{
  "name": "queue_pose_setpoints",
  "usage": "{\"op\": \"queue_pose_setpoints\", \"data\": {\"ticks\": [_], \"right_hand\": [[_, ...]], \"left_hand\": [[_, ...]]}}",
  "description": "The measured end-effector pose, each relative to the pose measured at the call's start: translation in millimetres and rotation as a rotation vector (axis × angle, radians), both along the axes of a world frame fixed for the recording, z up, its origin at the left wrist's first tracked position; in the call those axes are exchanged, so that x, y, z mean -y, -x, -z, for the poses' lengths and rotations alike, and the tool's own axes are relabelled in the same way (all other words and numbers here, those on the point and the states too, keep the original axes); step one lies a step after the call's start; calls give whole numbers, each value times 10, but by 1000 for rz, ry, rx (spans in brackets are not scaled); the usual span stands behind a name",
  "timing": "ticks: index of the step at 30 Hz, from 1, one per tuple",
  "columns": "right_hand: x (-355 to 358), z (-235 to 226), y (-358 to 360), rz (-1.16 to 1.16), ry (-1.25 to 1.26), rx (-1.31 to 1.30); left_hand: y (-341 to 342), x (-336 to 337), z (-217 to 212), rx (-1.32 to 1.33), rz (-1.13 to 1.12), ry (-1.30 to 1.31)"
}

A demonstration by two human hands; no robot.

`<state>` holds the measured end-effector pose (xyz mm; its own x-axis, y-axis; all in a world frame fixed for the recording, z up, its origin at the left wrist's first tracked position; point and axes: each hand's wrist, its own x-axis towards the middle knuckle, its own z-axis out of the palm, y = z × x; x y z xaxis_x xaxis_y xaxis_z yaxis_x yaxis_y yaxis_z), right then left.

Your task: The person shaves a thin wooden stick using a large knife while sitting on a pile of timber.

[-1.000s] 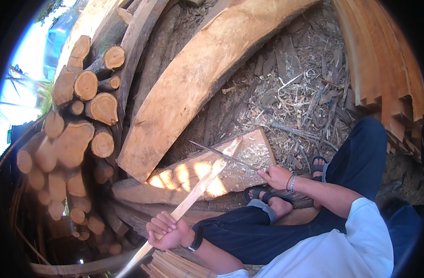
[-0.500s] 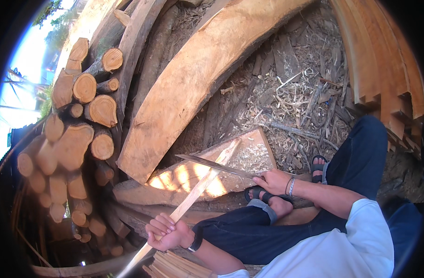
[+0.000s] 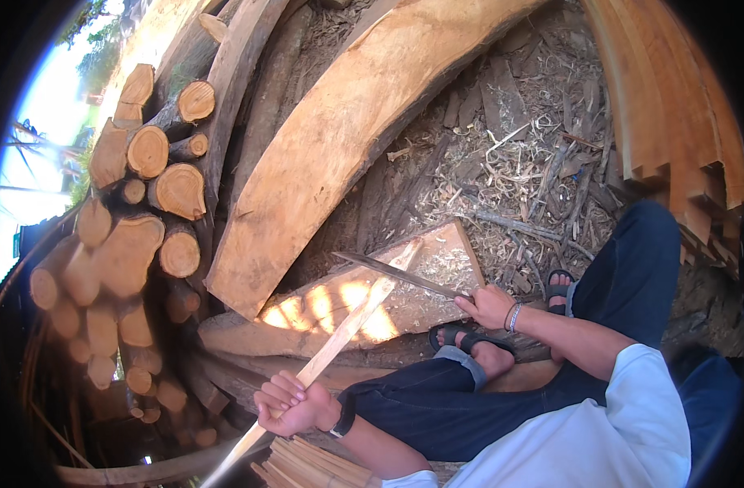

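Observation:
My left hand (image 3: 294, 405) is wrapped round a long pale wooden stick (image 3: 339, 335), which slants up to the right. The stick's far end lies over a flat wooden slab (image 3: 449, 256) strewn with shavings; its near end runs out past the lower edge. My right hand (image 3: 490, 307) grips a machete (image 3: 396, 272), its handle hidden in my fingers. The blade points up and left and crosses the stick near its far end. Whether blade and stick touch I cannot tell.
Cut logs (image 3: 148, 152) are stacked at the left. A broad curved plank (image 3: 331, 130) lies beyond the slab. Sawn boards (image 3: 673, 106) are piled at the right, and split sticks (image 3: 311, 465) lie by my left forearm. Shavings (image 3: 510, 163) and bark cover the ground beside my sandalled feet.
My right hand and the machete have moved up and to the right, so the blade crosses the stick nearer its far end. My left hand has barely shifted.

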<state>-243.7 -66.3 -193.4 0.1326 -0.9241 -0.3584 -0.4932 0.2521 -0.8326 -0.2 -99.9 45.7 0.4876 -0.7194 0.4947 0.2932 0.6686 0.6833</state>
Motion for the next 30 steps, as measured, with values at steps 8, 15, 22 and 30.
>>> {"op": "queue_pose_setpoints", "data": {"ticks": [8, 15, 22, 30], "right_hand": [[-75, -328, -171, -65, 106, 123], [-19, -330, -78, -43, -43, 76], [-80, -460, -141, -115, 79, 107], [-134, -401, -187, -95, 84, 121]], "left_hand": [[47, 18, 13, 12, -176, 0], [109, -16, 4, 17, -220, -6], [162, -11, 11, 16, -250, -6], [192, -19, 14, -11, -328, -25]]}}
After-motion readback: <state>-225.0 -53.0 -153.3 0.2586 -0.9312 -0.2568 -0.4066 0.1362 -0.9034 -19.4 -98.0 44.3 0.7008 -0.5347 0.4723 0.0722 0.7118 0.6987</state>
